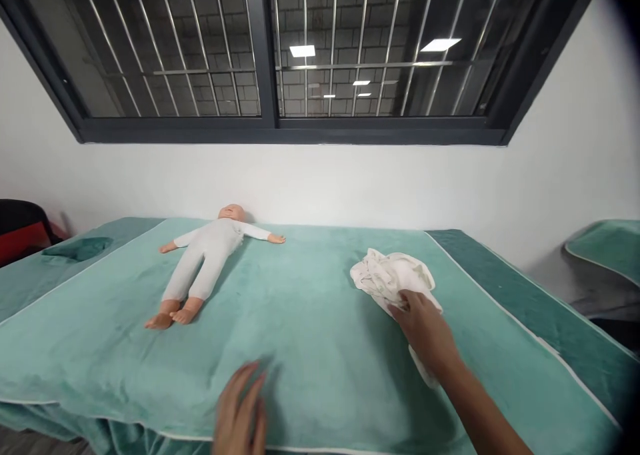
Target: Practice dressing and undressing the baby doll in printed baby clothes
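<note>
A baby doll (pixel 205 258) in a white one-piece lies on its back on the teal bed cover (pixel 310 315), arms spread, head toward the wall. To its right lies a crumpled white cloth (pixel 390 276). My right hand (pixel 425 328) rests on the near edge of that cloth, fingers closed on the fabric. My left hand (pixel 240 412) hovers low over the bed's front edge, fingers stretched out and blurred, holding nothing.
A white wall and a dark barred window (pixel 280 55) stand behind the bed. A small dark green cloth (pixel 80 247) lies at the far left of the bed. A red and black seat (pixel 23 232) is at the left edge. Another teal-covered surface (pixel 607 248) is at right.
</note>
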Demonstrator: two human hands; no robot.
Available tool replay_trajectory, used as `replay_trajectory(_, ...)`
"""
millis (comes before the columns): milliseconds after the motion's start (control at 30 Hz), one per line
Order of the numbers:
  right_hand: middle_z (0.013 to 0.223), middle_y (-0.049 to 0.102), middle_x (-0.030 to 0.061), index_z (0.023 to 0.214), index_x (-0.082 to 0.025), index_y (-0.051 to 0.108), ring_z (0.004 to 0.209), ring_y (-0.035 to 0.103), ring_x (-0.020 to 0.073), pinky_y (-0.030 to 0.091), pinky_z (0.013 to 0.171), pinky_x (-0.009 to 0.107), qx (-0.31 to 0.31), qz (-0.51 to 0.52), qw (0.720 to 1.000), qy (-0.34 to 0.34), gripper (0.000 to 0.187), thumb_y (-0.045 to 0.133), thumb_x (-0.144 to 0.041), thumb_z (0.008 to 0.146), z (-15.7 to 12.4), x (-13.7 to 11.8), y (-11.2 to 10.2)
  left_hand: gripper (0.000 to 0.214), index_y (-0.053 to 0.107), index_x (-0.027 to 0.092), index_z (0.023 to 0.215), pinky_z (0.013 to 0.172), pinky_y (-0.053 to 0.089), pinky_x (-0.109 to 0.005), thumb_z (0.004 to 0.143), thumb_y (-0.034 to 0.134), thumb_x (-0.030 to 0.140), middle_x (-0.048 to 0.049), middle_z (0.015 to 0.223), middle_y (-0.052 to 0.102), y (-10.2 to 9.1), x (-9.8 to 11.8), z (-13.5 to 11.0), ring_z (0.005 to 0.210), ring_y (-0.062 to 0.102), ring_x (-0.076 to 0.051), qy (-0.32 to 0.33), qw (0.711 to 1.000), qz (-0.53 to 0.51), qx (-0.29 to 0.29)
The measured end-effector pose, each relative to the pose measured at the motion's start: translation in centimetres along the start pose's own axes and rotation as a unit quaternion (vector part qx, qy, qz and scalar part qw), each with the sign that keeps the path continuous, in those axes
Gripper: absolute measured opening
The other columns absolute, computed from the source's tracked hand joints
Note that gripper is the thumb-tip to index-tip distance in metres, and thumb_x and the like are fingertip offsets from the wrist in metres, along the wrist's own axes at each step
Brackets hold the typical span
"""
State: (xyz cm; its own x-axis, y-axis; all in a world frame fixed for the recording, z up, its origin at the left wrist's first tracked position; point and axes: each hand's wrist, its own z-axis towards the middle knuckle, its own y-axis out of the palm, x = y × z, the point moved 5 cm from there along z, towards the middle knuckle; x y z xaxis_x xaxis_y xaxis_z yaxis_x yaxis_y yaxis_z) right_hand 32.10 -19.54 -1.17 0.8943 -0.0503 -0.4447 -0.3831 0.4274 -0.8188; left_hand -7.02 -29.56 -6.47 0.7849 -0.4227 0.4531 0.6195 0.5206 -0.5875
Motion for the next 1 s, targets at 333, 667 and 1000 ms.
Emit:
replay_trajectory(333, 0.106, 0.065, 0.0053, 0.089, -0.023, 0.062, 0.103, 0.058, 0.0204, 0.044, 0.091, 0.033, -0.045, 0.17, 0.968, -0.179, 0.019, 0.044, -0.028, 0.093, 1.5, -7.4, 1.9, 0.049, 0.051, 0.016, 0.126, 0.089, 0.054, -0.042, 0.088, 0.056, 0.047, -0.0157, 0.119, 0.062, 18.6, 8.5, 13.2, 0.103, 0.065, -0.024, -0.284, 0.738, -0.552, -0.265)
replay_trajectory(667, 0.108, 0.068, 0.0073, 0.099, -0.023, 0.065, 0.103, 0.058, 0.0263, 0.036, 0.086, 0.039, 0.038, -0.159, 0.985, -0.049, 0.023, 0.044, -0.03, 0.094, 4.5, 1.2, -0.4, 0.038, 0.059, 0.014, 0.11, 0.085, 0.055, -0.045, 0.086, 0.062, 0.043, -0.0154, 0.112, 0.064, 19.6, 7.5, 14.1, 0.093, 0.067, -0.023, -0.319, 0.665, -0.637, -0.224)
replay_trajectory(1000, 0.097, 0.07, 0.0023, 0.105, -0.022, 0.066, 0.086, 0.062, 0.018, 0.046, 0.077, 0.028, -0.07, 0.383, 0.918, -0.082, 0.032, 0.047, -0.044, 0.094, 4.0, -12.2, -2.7, 0.045, 0.057, 0.018, 0.124, 0.098, 0.046, -0.043, 0.084, 0.066, 0.038, -0.0138, 0.124, 0.064, 18.5, 8.4, 14.1, 0.113, 0.061, -0.028, -0.285, 0.593, -0.709, -0.254)
